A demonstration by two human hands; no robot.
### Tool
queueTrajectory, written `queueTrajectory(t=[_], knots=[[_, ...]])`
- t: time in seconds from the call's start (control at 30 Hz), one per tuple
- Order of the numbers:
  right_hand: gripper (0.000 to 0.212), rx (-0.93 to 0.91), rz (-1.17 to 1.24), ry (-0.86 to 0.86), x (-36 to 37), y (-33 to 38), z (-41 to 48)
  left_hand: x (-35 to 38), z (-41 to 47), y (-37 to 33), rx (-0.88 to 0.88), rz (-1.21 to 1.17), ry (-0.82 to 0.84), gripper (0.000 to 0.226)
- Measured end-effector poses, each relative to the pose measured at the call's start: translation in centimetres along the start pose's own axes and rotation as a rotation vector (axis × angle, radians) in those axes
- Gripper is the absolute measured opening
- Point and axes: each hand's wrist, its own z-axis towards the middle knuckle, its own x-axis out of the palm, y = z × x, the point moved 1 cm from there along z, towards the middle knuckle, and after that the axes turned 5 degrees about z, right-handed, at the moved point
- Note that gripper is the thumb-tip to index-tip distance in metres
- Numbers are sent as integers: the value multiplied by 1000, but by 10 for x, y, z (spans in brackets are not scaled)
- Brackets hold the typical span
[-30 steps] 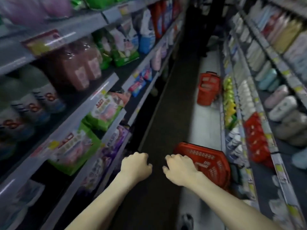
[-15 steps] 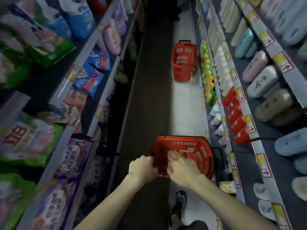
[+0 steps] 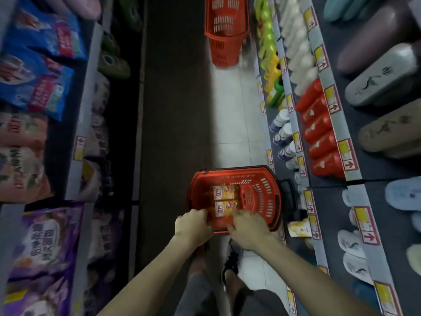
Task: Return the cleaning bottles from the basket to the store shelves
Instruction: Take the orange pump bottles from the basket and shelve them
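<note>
A red shopping basket [image 3: 268, 179] stands on the aisle floor just ahead of my feet. Two orange cleaning bottles lie side by side in its left half, the far bottle [image 3: 224, 193] and the near bottle [image 3: 224, 208], both with labels up. My left hand [image 3: 193, 226] hangs over the basket's near rim at the near bottle's left end, fingers curled. Just to its right, my right hand [image 3: 248, 229] is curled over that bottle's right end. The fingertips are hidden, so a grip cannot be told. A similar yellow-orange bottle [image 3: 298, 229] lies on the lowest right shelf.
A second red basket [image 3: 225, 30] stands farther down the aisle. The right shelves hold red bottles [image 3: 319, 133], yellow-green bottles [image 3: 268, 53], white bottles [image 3: 298, 53] and slippers [image 3: 382, 76]. Detergent bags [image 3: 38, 65] fill the left shelves. My shoe [image 3: 230, 265] is below the basket.
The view has tilted down from the left shelves onto the aisle floor. The near basket has come under my hands, which now sit over its near rim.
</note>
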Motion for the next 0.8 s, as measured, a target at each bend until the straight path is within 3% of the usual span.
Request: queueTrajectory(t=[0.43,0.8], knots=[[43,239,119,109,18,-23,114,23,132,19,5,-72,181,38],[33,162,-53,216,82,-100,232,123,262,18,-123,-75,156,46]])
